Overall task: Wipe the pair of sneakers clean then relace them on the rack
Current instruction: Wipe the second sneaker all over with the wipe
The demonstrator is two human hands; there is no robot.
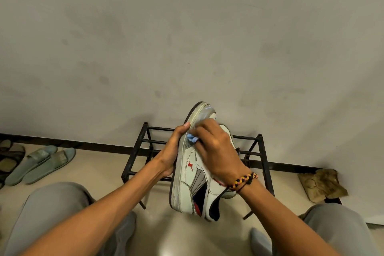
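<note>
A white and grey sneaker (190, 174) with a red logo is held on its side above the black metal rack (136, 151), toe pointing away from me. My left hand (173, 151) grips its sole edge from the left. My right hand (216, 151) presses a small blue cloth (192, 138) against the sneaker's side near the toe. A second white sneaker (227, 133) lies behind and under my right hand, mostly hidden. A dark lace hangs loose by my right wrist.
The rack stands against a grey wall. A pair of grey-green slides (41, 162) and dark sandals (8, 156) lie on the floor at left. A crumpled brown rag (322, 185) lies at right. My knees in grey trousers frame the bottom.
</note>
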